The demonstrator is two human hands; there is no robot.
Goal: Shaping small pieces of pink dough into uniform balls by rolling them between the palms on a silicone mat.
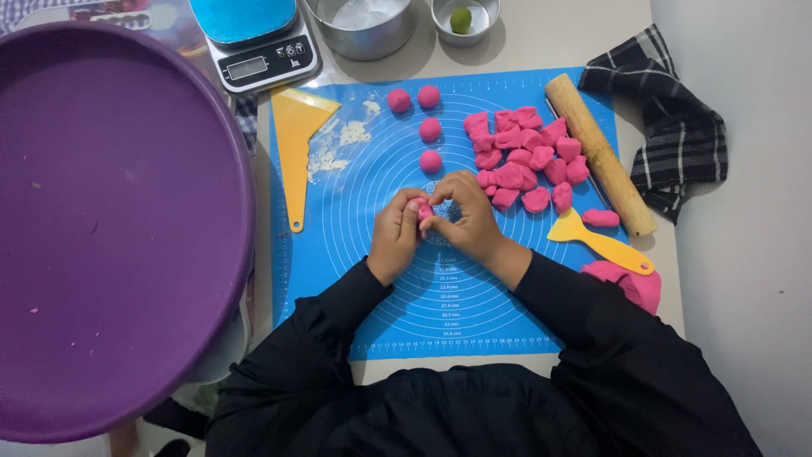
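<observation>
Two hands meet over the middle of the blue silicone baking mat (372,279), pinching one small pink dough piece (425,211) between them: the left hand (396,235) closes its fingertips on the piece from one side, the right hand (465,218) curls over it from the other. The piece is a small lump mostly hidden by the fingers, so its long axis cannot be told. On the mat beyond the hands sit four rolled pink dough balls (430,129), and beside those a heap of cut pink dough chunks (526,158). A wooden rolling pin (599,152) lies along the mat's far right edge, its long axis slanting away from the person. A yellow spatula (597,239) rests at the mat's right edge, a yellow scraper (298,140) at its left edge.
</observation>
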